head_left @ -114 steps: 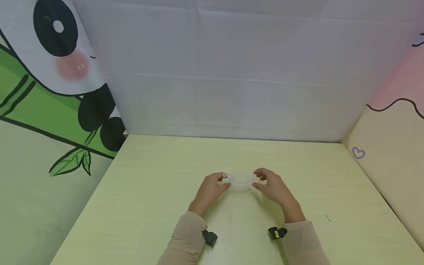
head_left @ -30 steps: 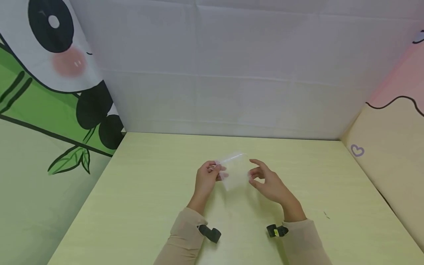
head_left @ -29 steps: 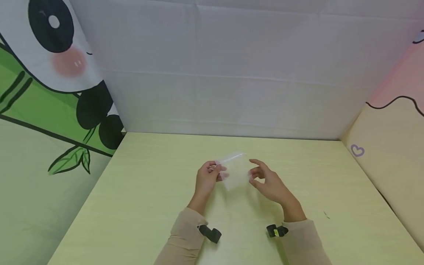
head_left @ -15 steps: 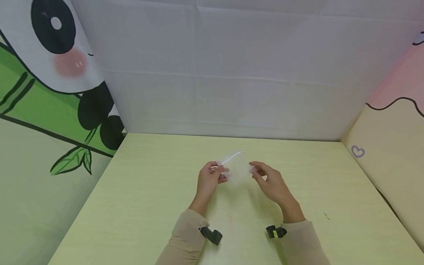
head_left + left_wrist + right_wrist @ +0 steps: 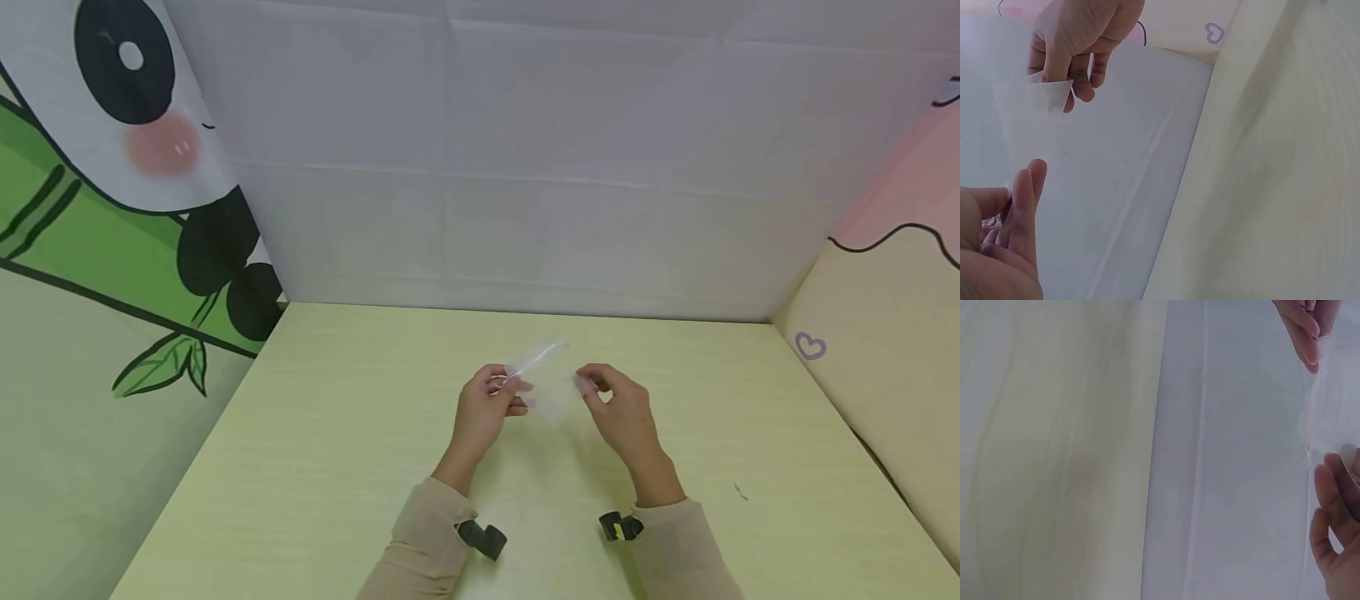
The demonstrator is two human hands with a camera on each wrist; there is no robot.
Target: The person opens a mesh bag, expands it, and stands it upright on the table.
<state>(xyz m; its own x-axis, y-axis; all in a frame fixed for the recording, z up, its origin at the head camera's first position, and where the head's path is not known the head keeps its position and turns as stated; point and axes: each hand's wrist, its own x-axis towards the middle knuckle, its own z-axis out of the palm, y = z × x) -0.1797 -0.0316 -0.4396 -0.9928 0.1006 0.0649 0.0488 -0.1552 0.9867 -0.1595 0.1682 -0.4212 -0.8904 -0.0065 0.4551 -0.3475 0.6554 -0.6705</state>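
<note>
A small piece of thin, clear plastic film [image 5: 552, 390] is held up over the table between both hands, with a bright straight glint slanting along its upper edge. My left hand [image 5: 483, 410] pinches the film's left side between thumb and fingers, the other fingers showing through and below it. At the opposite side, my right hand [image 5: 621, 417] grips the edge with thumb and fingertips. In the left wrist view the film [image 5: 1027, 128] stretches between the hands, and a whitish flap folds over the right fingertips. The right wrist view shows only part of the film [image 5: 1338, 394].
A pale yellow table [image 5: 337, 433] lies below, with a small dark mark [image 5: 741, 492] to the right. A grey-white backdrop [image 5: 525, 233] rises behind it. Cartoon-printed walls [image 5: 885, 350] flank both sides. Black wrist cameras [image 5: 483, 540] sit at the cuffs.
Earlier the film sat low between the hands; it has since been raised and tilted. In the last second both hands shifted slightly right, and the right fingers drew together on its edge.
</note>
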